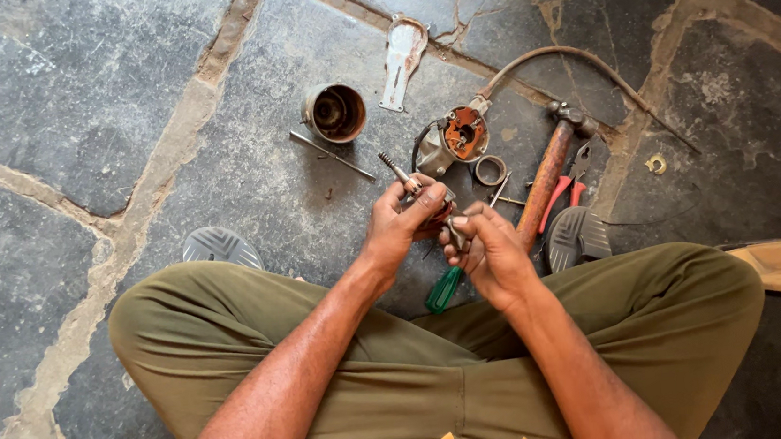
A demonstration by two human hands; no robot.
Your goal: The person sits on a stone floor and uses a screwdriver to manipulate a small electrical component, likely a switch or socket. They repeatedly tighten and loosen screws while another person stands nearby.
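Left hand (400, 223) gripping small metal shaft part (403, 177), right hand (490, 253) closed on green-handled screwdriver (445, 289), hammer (547, 177) just beside

small metal part (426, 197) mostly hidden in fingers (413, 210), screwdriver (444, 290) blade covered, forearms cut off

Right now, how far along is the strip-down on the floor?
Done: the round metal housing, flat cover plate and small ring lie apart on the stone floor. In hand: left hand grips a small shafted part; right hand works it with a green-handled screwdriver. Left: the orange-cored unit with its cable looks only partly opened.
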